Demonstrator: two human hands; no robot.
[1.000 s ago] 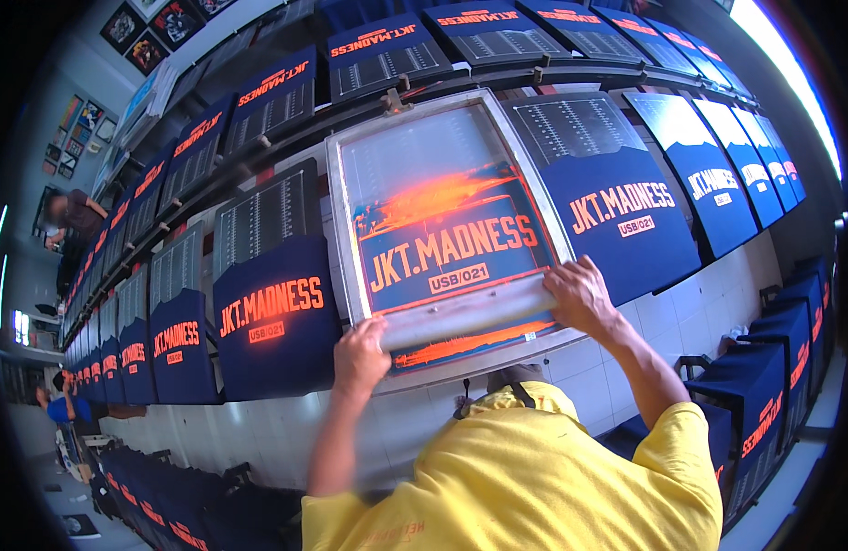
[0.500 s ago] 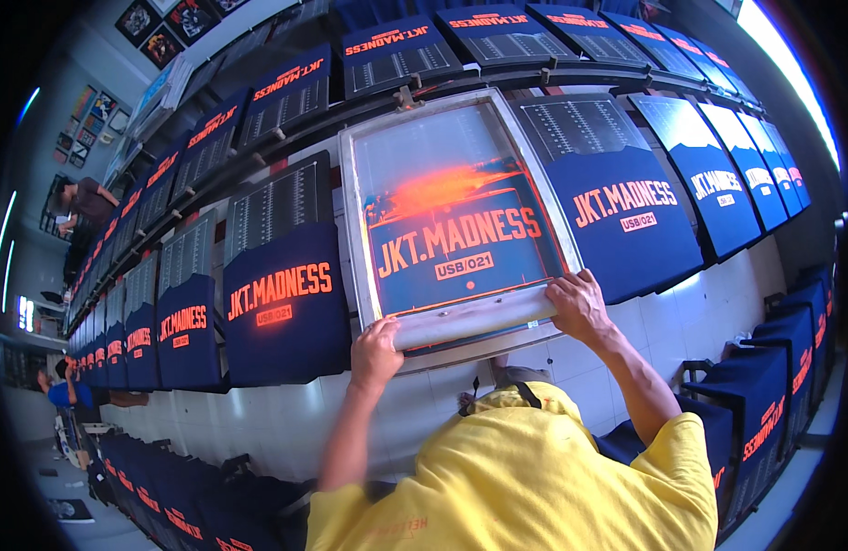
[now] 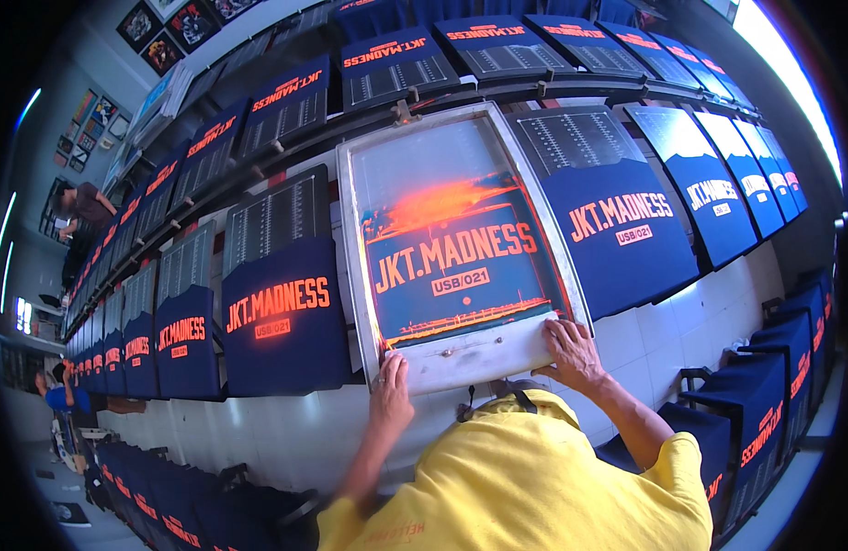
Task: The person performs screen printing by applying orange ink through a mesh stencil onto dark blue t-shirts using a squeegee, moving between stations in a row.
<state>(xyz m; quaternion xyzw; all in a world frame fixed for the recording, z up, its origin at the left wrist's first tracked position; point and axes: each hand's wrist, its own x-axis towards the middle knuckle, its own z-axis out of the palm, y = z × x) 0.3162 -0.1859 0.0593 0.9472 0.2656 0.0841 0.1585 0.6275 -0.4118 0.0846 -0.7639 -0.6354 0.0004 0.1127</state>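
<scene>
A screen-printing frame (image 3: 352, 239) with pale edges lies tilted over a dark blue garment on a board in front of me. Through its mesh show orange lettering and a small label shape, with a pool of orange ink (image 3: 433, 204) higher up. Across the near end lies a wide pale squeegee (image 3: 470, 355) with screws on its face. My left hand (image 3: 391, 390) is closed on its left end, and my right hand (image 3: 576, 354) grips the right end, fingers over the top. Streaks of orange ink run just beyond the squeegee. Its blade is hidden.
Boards with printed dark blue garments stand on both sides, such as one on the left (image 3: 282, 317) and one on the right (image 3: 617, 230). Another row runs behind a rail (image 3: 295, 138). More garments (image 3: 764, 404) stand behind me. A person (image 3: 89, 211) is at far left.
The squeegee and both hands have moved toward me, to the near end of the frame. The squeegee now shows more of its broad face, and fresh orange streaks lie beyond it.
</scene>
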